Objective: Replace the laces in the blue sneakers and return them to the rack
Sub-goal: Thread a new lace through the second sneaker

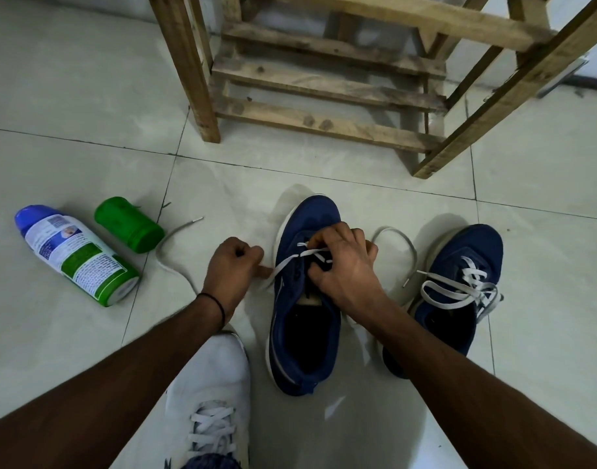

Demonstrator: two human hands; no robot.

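The tiled floor (87, 96) carries everything here. The wooden rack (324, 84) stands across the top of the frame, its slats bare.

Below it, at centre, is the sneaker being laced (305, 336), toe towards the rack. The second sneaker (453, 319) sits just beside it at the right and is already laced. Both look light, with soft uppers and firmer soles. For the carry to the rack, the heel collar or a grip round the sole should hold better than the floppy tongue. A white shoe (209, 394) on the person's foot fills the bottom centre.

A spray can (77, 255) lies on its side at the left, with a green cap (129, 225) near it.

The right hand (341, 262) covers the centre sneaker's eyelets. Its fingers are curled down and appear to pinch the lace there (the exact grip is hidden beneath them). The left hand (234, 265), just left of the shoe, is closed with thumb and forefinger pinching the same strand taut.

The lace (287, 262) is flat, limp and light, and only the lowest eyelets are threaded. One tail trails towards the cap and the other loops to the right, between the two sneakers. It will not push through a hole unless it is held right at its stiff tip.
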